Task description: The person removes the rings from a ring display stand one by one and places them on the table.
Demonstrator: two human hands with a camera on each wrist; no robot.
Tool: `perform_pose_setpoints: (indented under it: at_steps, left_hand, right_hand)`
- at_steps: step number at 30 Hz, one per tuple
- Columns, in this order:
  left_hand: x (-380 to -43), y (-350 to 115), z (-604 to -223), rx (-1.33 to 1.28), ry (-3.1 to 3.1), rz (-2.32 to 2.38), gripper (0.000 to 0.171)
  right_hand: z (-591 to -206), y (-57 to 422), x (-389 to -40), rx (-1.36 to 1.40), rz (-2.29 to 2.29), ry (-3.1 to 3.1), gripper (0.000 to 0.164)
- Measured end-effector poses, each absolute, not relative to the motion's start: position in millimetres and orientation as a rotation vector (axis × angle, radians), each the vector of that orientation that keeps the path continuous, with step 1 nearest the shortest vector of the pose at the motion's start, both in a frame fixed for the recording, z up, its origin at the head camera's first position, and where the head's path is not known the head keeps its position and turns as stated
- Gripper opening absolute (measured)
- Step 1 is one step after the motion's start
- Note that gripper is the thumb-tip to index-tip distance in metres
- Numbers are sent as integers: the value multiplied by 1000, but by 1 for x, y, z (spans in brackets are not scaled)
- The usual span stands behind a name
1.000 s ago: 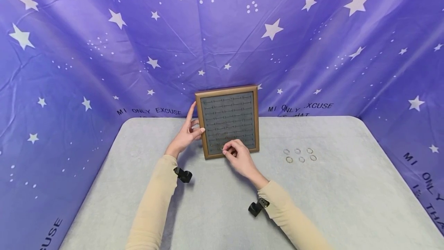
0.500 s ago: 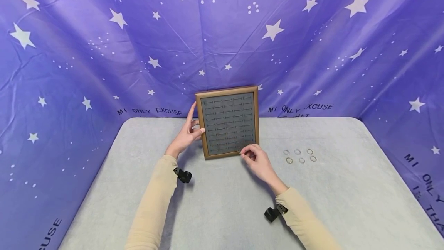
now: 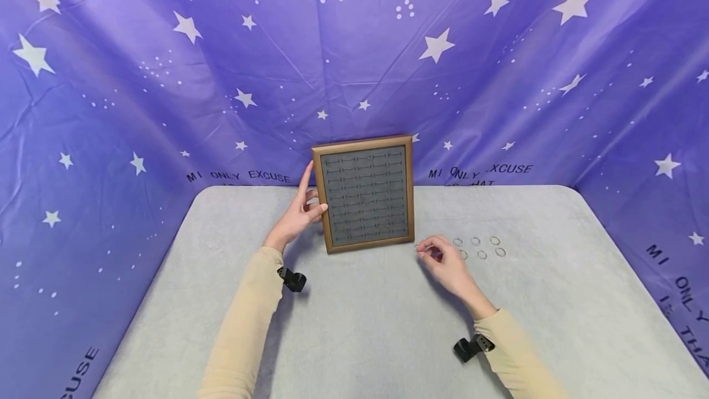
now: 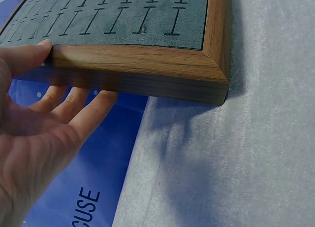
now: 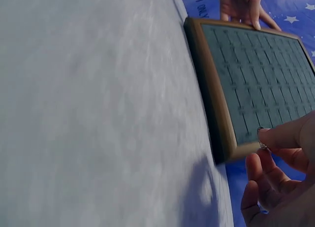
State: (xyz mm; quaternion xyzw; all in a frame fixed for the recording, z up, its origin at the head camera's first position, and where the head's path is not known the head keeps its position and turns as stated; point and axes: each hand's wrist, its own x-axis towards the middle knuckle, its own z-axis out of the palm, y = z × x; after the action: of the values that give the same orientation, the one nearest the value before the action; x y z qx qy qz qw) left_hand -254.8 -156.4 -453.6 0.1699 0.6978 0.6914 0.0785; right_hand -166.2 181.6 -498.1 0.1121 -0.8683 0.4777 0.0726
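Observation:
A ring display board (image 3: 410, 193) with a brown wooden frame and slotted grey-green padding stands upright at the back of the table. My left hand (image 3: 292, 221) grips its left side, thumb on the front edge and other fingers behind, as the left wrist view shows. My right hand (image 3: 450, 268) is to the right of the board, above the table. Between thumb and fingertips it pinches a small ring (image 5: 263, 146), mostly covered by the fingers. Beside this hand, several thin rings (image 3: 495, 241) lie on the table in two rows; the hand partly hides them.
A pale grey cloth covers the table (image 3: 354, 325). Behind it and along both sides hangs a purple curtain (image 3: 376, 48) with white stars and lettering. A small black camera is strapped to each wrist.
My right hand has moved right, from the board's bottom row to beside the loose rings, with the ring still pinched. My left hand and the board have stayed in place.

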Motion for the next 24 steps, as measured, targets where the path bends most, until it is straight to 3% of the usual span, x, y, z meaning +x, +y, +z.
perform_pose_setpoints:
  at_steps: [24]
  left_hand:
    - [-255,-156,-453,471,2086,2067,100]
  right_hand:
    - [-501,246,-146,278,1126,-2640,15]
